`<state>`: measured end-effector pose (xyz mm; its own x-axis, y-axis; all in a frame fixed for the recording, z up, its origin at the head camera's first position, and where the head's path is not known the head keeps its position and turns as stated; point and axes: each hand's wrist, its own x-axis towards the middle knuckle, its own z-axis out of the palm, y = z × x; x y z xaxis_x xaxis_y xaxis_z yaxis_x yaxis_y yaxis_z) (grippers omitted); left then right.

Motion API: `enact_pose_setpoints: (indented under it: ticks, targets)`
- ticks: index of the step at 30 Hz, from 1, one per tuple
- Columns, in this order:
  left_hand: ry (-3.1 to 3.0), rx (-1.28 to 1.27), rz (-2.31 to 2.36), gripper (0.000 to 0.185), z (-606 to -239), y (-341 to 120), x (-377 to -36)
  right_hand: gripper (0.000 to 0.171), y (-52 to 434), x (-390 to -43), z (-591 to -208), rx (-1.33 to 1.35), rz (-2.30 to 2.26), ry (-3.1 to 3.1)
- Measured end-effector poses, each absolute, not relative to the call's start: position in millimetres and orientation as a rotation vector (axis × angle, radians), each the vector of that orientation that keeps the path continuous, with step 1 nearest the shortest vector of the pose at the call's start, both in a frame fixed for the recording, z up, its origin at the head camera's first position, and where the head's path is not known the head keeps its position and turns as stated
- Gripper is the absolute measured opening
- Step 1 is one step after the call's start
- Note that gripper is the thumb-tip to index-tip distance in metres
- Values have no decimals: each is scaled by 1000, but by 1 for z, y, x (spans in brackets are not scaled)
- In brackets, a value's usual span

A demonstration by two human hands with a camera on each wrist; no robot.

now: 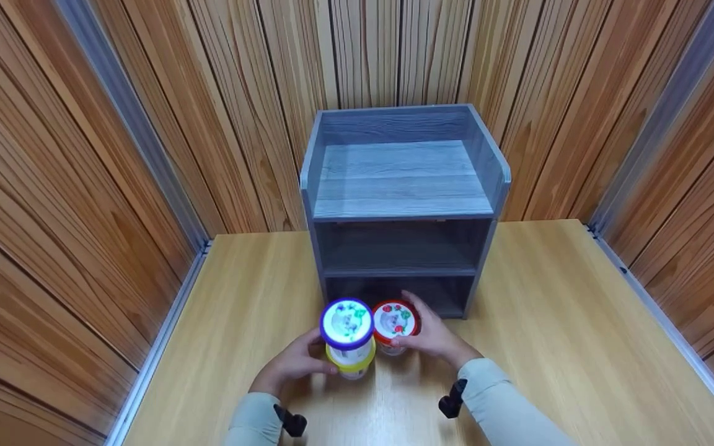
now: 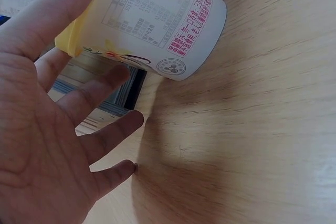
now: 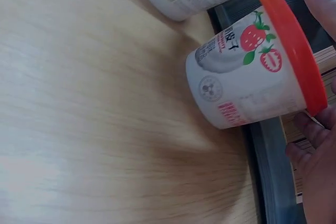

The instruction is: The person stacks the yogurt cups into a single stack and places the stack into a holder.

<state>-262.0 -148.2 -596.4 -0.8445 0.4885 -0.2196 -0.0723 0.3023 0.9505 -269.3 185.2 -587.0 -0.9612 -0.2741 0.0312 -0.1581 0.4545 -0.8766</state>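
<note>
Two white printed food cups stand stacked in front of the shelf: a purple-lidded cup point(image 1: 347, 324) on top of a yellow-lidded cup point(image 2: 152, 19). My left hand point(image 1: 298, 359) is at the stack's left side, its thumb and index finger round the yellow-lidded cup at its lid. The other fingers point(image 2: 113, 140) of that hand are spread away from it. Right beside the stack is a red-lidded cup point(image 3: 247, 72) with strawberries printed on it. My right hand point(image 1: 434, 334) holds this one by the lid, thumb in front and fingers behind.
A grey wooden shelf unit point(image 1: 403, 179), with a top tray and two compartments below, stands at the back of the wooden table point(image 1: 549, 322). Its lowest compartment faces the cups. Wood-panelled walls point(image 1: 369, 56) with metal edge strips point(image 1: 158, 347) enclose the table.
</note>
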Motion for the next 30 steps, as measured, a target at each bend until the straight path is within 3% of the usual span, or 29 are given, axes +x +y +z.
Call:
enact_pose_setpoints:
  ticks: [17, 30]
  targets:
    - [2108, 376, 1544, 87, -596, -147, -262, 126, 182, -268, -607, -210, -1660, 2443]
    - [2074, 409, 1578, 87, -600, -147, -264, 109, 180, -269, -611, -220, -1697, 2422]
